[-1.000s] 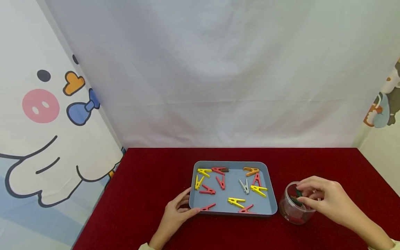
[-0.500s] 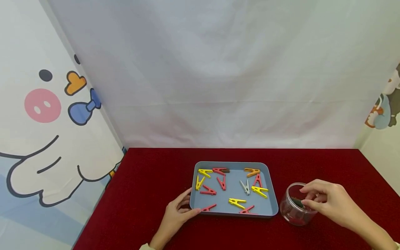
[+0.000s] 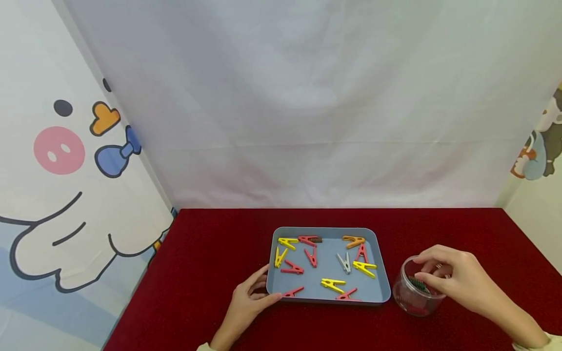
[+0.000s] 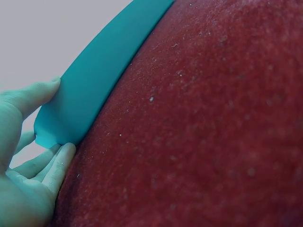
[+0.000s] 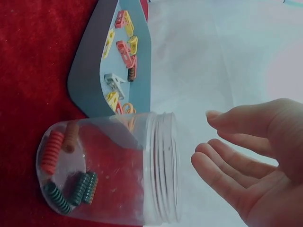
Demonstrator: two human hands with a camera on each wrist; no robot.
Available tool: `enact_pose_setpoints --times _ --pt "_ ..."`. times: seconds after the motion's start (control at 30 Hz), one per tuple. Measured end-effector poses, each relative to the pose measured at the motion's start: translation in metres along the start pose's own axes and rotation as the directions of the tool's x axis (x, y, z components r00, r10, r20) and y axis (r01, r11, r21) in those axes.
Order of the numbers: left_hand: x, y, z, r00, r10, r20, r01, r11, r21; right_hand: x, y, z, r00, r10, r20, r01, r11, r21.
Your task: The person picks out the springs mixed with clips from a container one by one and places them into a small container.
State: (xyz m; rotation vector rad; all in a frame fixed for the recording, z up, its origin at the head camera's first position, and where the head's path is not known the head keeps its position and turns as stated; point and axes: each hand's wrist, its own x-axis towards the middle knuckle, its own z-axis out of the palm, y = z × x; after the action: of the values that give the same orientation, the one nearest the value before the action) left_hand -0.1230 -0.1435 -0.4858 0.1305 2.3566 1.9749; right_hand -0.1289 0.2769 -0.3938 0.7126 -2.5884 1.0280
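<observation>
My left hand (image 3: 248, 297) holds the near left corner of a blue-grey tray (image 3: 327, 261), thumb at the rim and fingers against the outer side. My right hand (image 3: 456, 275) is over the mouth of a clear plastic jar (image 3: 410, 298). In the right wrist view its thumb and fingers are apart with nothing between them, just beyond the threaded neck. Inside the jar lie coil springs: a red spring (image 5: 52, 152), a brown spring (image 5: 71, 137) and several dark green ones, such as a dark green spring (image 5: 57, 197).
The tray carries several clothes pegs, among them a red peg (image 3: 291, 267), a yellow peg (image 3: 332, 284), a grey peg (image 3: 344, 263) and an orange peg (image 3: 353, 241). A brown spring (image 3: 315, 240) lies at the back. Dark red cloth (image 3: 210, 258) covers the table; a white curtain (image 3: 333, 107) hangs behind.
A dark green spring at my right fingertips one second ago has left them. My right hand dipped slightly, then rose over the jar. The left hand keeps its place on the tray.
</observation>
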Motion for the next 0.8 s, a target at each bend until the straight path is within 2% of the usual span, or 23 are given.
enact_pose_setpoints --times 0.2,0.37,0.53,0.8 --pt "0.000 0.001 0.000 1.000 0.006 -0.005 -0.006 1.000 -0.010 0.009 -0.003 0.007 0.999 -0.041 -0.029 0.040 0.999 -0.010" --pt "0.005 -0.014 0.000 1.000 0.005 0.006 -0.005 1.000 -0.021 0.015 -0.007 0.012 0.998 -0.045 -0.037 0.045 0.999 -0.014" --pt "0.008 -0.031 0.000 1.000 0.004 -0.009 -0.004 1.000 0.006 0.021 -0.012 0.018 0.998 -0.031 -0.051 0.031 1.000 0.003" --pt "0.011 -0.032 0.000 1.000 0.011 -0.013 -0.011 1.000 -0.001 0.030 -0.016 0.028 0.998 0.027 -0.057 -0.025 0.999 0.043"
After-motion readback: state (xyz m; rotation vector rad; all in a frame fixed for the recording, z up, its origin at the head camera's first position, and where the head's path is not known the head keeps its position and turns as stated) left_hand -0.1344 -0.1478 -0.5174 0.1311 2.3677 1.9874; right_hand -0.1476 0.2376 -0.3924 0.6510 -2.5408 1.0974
